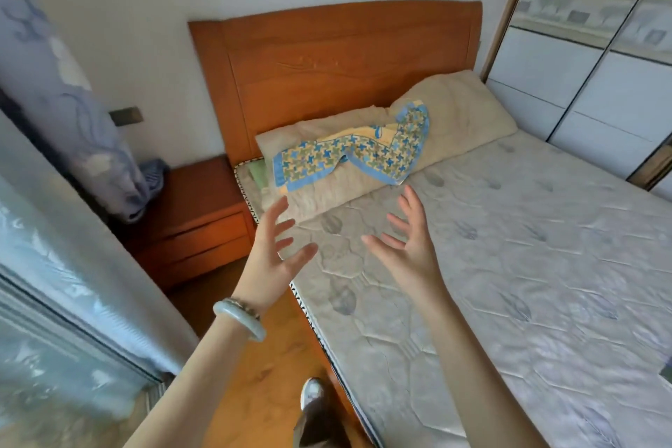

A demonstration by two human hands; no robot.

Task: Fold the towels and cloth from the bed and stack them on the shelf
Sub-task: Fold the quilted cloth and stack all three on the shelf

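A bare quilted mattress [509, 265] fills the bed, with an orange wooden headboard [338, 58] against a pale wall. A matching nightstand [196, 215] stands on the left beside a blue patterned curtain [65, 102], and white sliding wardrobe doors [582, 84] close the right side. The floor [254, 375] is wood.

Two beige pillows [462, 109] lie at the head. The patterned cloth [363, 153], blue, yellow and green, is draped across both. Its long axis runs roughly along the headboard, with one end flat on the left pillow and the other bunched up on the right one; it is twisted in the middle.

The left hand [269, 258], with a pale bangle [242, 316] on its wrist, and the right hand [407, 247] hover above the mattress short of the cloth. Their palms face each other, and each grip is slack, with fingers spread and nothing held.
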